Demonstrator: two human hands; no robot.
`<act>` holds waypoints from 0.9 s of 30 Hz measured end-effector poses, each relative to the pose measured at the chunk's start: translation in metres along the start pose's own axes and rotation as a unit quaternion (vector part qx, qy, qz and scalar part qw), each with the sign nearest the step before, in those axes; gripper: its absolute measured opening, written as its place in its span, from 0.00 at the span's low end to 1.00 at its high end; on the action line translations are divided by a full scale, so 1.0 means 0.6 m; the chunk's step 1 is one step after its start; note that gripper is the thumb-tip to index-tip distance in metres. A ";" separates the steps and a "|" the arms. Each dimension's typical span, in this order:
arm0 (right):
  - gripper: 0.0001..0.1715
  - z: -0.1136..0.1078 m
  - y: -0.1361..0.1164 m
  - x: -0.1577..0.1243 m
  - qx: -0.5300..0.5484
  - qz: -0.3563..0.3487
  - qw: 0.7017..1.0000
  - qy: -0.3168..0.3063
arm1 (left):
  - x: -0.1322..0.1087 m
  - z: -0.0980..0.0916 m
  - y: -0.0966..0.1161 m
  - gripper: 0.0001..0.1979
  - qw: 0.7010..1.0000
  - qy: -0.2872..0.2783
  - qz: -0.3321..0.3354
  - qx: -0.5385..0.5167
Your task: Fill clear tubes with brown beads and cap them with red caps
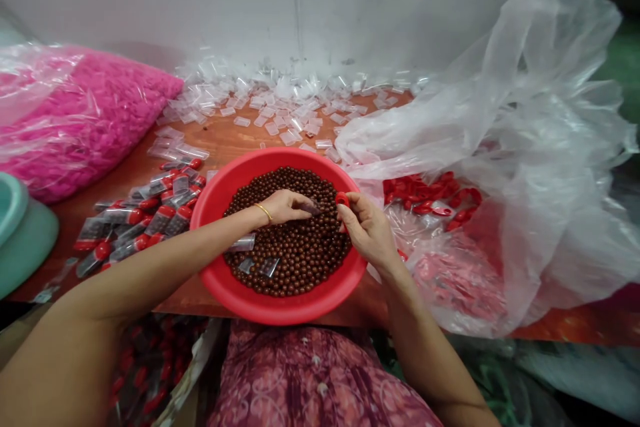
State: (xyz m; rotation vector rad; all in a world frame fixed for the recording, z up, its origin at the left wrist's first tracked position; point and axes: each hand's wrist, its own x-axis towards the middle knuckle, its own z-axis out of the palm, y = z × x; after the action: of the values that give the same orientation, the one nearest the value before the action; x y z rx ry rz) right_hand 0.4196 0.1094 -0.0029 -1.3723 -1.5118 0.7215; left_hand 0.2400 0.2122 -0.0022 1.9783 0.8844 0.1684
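Note:
A red plastic basin [280, 313] holds a heap of shiny brown beads [285, 240]. My left hand [287, 207], wearing a gold bangle, is over the beads with its fingers closed and pointing right. A dark patch shows at its fingertips, but what they hold cannot be made out. At the basin's right rim, my right hand [367, 227] pinches a red cap [342, 199] between thumb and fingers. A clear plastic case [243, 243] and small clear pieces [270, 267] lie on the beads below my left wrist.
Filled cases with red caps [145, 217] are piled left of the basin. Clear cases [285, 113] are scattered behind it. A bag of pink pieces [95, 113] and a teal tub [30, 240] stand left; a clear bag [540, 213] with red caps [425, 193] is right.

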 end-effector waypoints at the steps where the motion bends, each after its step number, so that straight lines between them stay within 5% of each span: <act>1: 0.17 0.001 -0.002 0.000 0.019 0.009 1.000 0.001 | -0.007 -0.005 -0.003 0.14 0.997 -0.007 0.008 -0.078; 7: 0.18 0.001 -0.012 0.003 0.080 0.047 0.996 0.000 | -0.057 -0.007 0.020 0.21 0.932 0.005 0.014 -0.361; 15: 0.22 0.003 -0.038 0.021 0.117 0.109 0.986 -0.038 | -0.072 0.005 0.033 0.21 0.896 0.018 0.049 -0.441; 23: 0.19 0.008 -0.055 0.037 -0.102 -0.027 0.994 -0.025 | -0.073 0.006 0.036 0.18 0.894 0.013 -0.009 -0.448; 27: 0.15 0.004 -0.066 0.055 -0.372 -0.008 0.918 -0.138 | -0.073 -0.005 0.044 0.16 0.882 0.049 -0.007 -0.468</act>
State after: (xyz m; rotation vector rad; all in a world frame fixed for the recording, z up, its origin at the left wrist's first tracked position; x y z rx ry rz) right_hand 0.4034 0.1338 0.0396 -1.8580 -2.1509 0.3309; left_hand 0.2202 0.1779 0.0307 1.0563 0.6823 0.5749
